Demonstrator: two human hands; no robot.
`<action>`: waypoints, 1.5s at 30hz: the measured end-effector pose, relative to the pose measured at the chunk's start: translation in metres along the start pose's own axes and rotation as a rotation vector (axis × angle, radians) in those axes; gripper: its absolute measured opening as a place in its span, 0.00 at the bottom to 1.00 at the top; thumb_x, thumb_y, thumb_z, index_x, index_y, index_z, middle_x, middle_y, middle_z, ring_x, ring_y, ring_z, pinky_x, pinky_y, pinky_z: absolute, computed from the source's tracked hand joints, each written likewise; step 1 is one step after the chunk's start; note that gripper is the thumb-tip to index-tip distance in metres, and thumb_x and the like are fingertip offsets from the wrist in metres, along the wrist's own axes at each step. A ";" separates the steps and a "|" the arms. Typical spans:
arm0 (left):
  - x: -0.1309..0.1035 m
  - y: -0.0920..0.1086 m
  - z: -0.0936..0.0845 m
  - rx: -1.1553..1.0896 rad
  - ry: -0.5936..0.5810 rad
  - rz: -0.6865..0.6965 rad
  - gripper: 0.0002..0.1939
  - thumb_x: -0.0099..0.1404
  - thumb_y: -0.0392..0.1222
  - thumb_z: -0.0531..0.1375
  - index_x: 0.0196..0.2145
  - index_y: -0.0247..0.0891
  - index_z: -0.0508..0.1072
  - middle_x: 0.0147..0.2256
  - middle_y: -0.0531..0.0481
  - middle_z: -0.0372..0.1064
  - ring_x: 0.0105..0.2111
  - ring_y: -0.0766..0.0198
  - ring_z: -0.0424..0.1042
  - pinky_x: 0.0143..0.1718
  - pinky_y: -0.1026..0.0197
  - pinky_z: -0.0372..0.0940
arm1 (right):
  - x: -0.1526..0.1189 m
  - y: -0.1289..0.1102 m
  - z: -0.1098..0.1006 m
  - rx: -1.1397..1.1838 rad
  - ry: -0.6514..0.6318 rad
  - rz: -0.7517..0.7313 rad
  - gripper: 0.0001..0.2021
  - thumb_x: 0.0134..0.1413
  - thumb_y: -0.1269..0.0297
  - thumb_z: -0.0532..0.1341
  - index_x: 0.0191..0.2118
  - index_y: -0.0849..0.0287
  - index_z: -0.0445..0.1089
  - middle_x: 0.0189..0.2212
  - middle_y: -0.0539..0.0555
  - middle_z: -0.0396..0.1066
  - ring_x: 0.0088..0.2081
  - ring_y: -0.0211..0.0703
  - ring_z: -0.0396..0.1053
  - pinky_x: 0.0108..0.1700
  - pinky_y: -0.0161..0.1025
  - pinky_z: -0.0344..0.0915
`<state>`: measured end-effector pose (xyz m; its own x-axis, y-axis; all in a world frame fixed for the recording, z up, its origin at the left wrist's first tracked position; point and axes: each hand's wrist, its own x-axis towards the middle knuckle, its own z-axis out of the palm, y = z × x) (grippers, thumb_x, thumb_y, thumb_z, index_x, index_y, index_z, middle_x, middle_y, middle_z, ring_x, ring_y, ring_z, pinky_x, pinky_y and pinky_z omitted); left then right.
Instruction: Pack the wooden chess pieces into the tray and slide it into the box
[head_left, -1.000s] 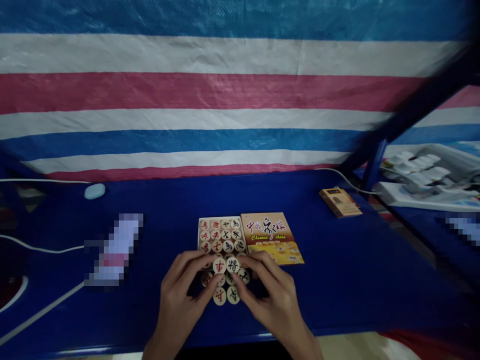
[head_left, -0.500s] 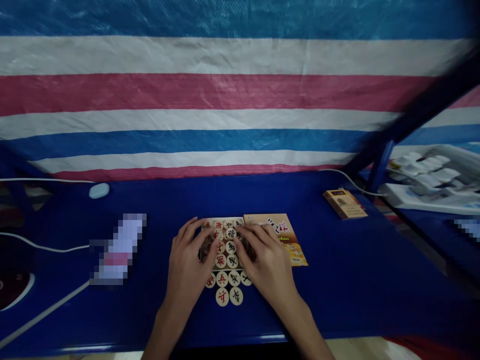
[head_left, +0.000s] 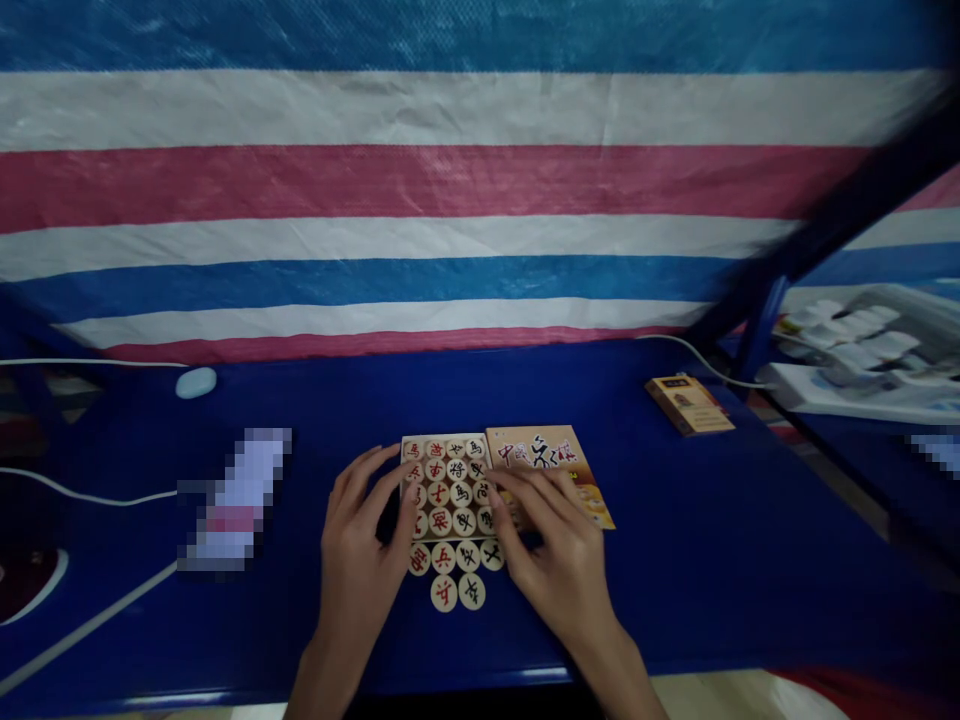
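Round xiangqi pieces (head_left: 461, 493) with red and black characters fill an open shallow box (head_left: 446, 438) in rows. Several more pieces (head_left: 444, 557) lie on the blue table in front of the box, in two short rows. My left hand (head_left: 367, 535) is at the box's left edge, fingers apart, fingertips over the leftmost pieces. At the right edge is my right hand (head_left: 559, 545), its fingers spread, fingertips by the rightmost pieces and partly over the printed chess lid (head_left: 577, 450). Neither hand shows a piece lifted.
A pixelated phone-like object (head_left: 240, 500) and white cables lie on the left. A small pale blue case (head_left: 196, 382) sits at the back left. On the right are a tan card box (head_left: 690, 405), a dark blue post and a white tray (head_left: 862, 390) of white items.
Both hands have moved apart, away from the middle of the box. More pieces and more of the printed lid now show between and beside them.
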<state>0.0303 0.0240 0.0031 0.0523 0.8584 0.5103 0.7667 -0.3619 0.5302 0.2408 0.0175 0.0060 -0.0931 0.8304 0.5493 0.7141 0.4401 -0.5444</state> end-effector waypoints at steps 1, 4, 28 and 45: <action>-0.006 0.002 -0.004 -0.001 0.023 -0.004 0.14 0.71 0.36 0.59 0.52 0.45 0.75 0.54 0.48 0.71 0.55 0.55 0.68 0.55 0.45 0.66 | -0.007 0.000 -0.003 0.008 0.007 0.007 0.13 0.63 0.70 0.61 0.52 0.55 0.74 0.44 0.54 0.76 0.48 0.47 0.71 0.51 0.48 0.69; -0.027 0.008 -0.015 0.021 0.051 -0.005 0.12 0.70 0.35 0.60 0.49 0.45 0.76 0.48 0.48 0.72 0.49 0.56 0.70 0.49 0.49 0.67 | -0.032 -0.001 -0.012 0.032 -0.059 0.024 0.13 0.64 0.71 0.61 0.52 0.54 0.72 0.45 0.55 0.74 0.48 0.45 0.72 0.49 0.44 0.72; -0.070 -0.010 -0.030 0.181 -0.198 0.157 0.14 0.71 0.42 0.58 0.53 0.44 0.74 0.44 0.46 0.74 0.39 0.57 0.76 0.38 0.55 0.70 | -0.072 0.009 -0.021 -0.040 -0.335 0.045 0.18 0.66 0.63 0.59 0.59 0.55 0.65 0.44 0.57 0.73 0.42 0.46 0.77 0.42 0.41 0.77; -0.044 0.015 -0.006 -0.185 -0.120 0.083 0.16 0.69 0.34 0.60 0.54 0.44 0.71 0.44 0.48 0.77 0.38 0.64 0.78 0.42 0.59 0.76 | -0.042 -0.007 0.002 0.231 -0.134 0.017 0.15 0.62 0.69 0.64 0.54 0.52 0.68 0.41 0.52 0.76 0.36 0.39 0.74 0.39 0.37 0.75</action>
<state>0.0360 -0.0210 -0.0074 0.1949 0.8560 0.4789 0.6268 -0.4843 0.6104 0.2380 -0.0197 -0.0141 -0.1847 0.8695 0.4581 0.5403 0.4792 -0.6917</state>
